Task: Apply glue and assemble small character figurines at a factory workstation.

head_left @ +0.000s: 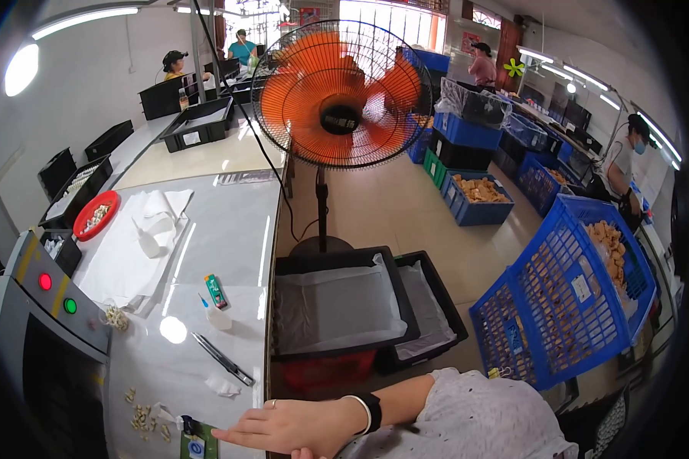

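Apparently flat and relaxed, the right hand [302,424] reaches leftward with its back upward, fingers stretched out and mostly lying close together. Its palm side is hidden, so I cannot tell whether anything is pinched underneath. Some fingertips [302,453] peep in just below it at the lower edge; which hand they belong to, and how that hand is set, I cannot tell. A thin ring [274,403] circles one finger, and a smooth black-and-white band [373,411] wraps the wrist below a soft, speckled grey sleeve [475,409].

Right by the longest fingertip lies a flat green piece [205,434] bearing a small blue-and-white label [197,448]; contact is unclear. Left of the hand, small pale pieces [142,419] are scattered loosely on the glossy grey tabletop [157,375].

Just beyond the hand sits a crumpled white scrap [223,385], then a slim, dark, metallic-looking tool [222,358] lying aslant. Farther out are a translucent bottle [220,319] with a blue tip and a small green packet [216,291]. Beyond and right of the hand, a rectangular black tray [407,306] is lined with wrinkled, filmy sheeting [337,306].
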Demonstrator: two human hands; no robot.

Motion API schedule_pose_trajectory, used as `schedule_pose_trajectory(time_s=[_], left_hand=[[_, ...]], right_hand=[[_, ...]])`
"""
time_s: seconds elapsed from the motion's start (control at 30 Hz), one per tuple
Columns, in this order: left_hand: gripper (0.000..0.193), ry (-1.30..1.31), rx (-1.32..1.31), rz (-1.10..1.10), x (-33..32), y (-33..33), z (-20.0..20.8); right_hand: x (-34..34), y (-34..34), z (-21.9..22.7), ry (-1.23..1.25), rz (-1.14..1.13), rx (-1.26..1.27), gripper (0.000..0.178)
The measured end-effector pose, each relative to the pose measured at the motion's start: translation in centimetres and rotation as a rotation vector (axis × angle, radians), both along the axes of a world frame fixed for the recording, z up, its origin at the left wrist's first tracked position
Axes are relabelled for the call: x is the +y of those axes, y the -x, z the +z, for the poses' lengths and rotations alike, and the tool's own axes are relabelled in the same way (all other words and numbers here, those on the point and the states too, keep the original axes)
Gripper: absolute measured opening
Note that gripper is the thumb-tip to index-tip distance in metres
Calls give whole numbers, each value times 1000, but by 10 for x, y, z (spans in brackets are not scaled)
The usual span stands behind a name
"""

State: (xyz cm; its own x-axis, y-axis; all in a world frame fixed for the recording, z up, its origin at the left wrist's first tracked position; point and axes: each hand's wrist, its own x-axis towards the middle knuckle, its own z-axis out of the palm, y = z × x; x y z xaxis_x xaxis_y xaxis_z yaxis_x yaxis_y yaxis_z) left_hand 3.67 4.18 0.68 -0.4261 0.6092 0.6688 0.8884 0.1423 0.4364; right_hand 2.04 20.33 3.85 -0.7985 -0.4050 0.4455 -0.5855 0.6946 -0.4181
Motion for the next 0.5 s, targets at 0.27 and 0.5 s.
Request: schedule_pose_trajectory(time_s=[0.27, 0.5], left_hand=[[22, 59, -19, -32, -8, 4, 8], [31, 143, 7, 21, -6, 4, -2]], right_hand=[[3, 0, 3, 46, -13, -7, 65], [3, 14, -1, 58, 39, -277, 71]])
